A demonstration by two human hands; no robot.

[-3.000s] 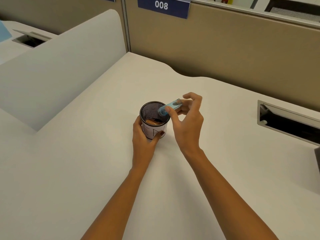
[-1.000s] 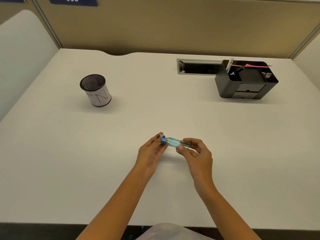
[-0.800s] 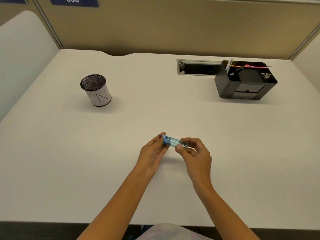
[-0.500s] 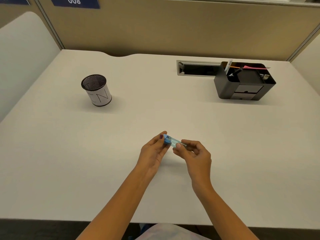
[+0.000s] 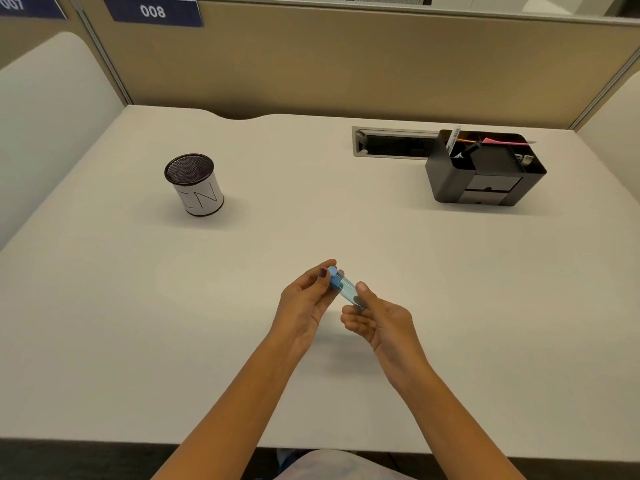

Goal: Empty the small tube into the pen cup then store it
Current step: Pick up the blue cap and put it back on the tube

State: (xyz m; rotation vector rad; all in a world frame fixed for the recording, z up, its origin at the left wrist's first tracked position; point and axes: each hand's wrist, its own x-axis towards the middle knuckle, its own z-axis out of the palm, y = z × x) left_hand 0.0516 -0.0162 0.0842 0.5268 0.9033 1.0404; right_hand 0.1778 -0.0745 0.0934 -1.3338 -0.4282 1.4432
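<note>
A small clear blue tube [image 5: 344,288] with a blue cap is held between both hands above the middle of the white desk [image 5: 450,306]. My left hand [image 5: 306,299] pinches the capped end with thumb and fingers. My right hand [image 5: 375,318] grips the tube's lower end, thumb on top. The tube tilts with its cap up and to the left. The black mesh pen cup [image 5: 194,183] with a white label stands upright at the far left of the desk, well away from both hands.
A black desk organiser [image 5: 485,174] with pens and two small drawers stands at the back right. Beside it lies a recessed cable slot [image 5: 391,143]. Beige partition walls close the back, and white dividers rise at both sides.
Three seconds ago the tube was tipped over the cup, which my left hand steadied. Since then both hands hold the tube near me, and it has turned from level to tilted.
</note>
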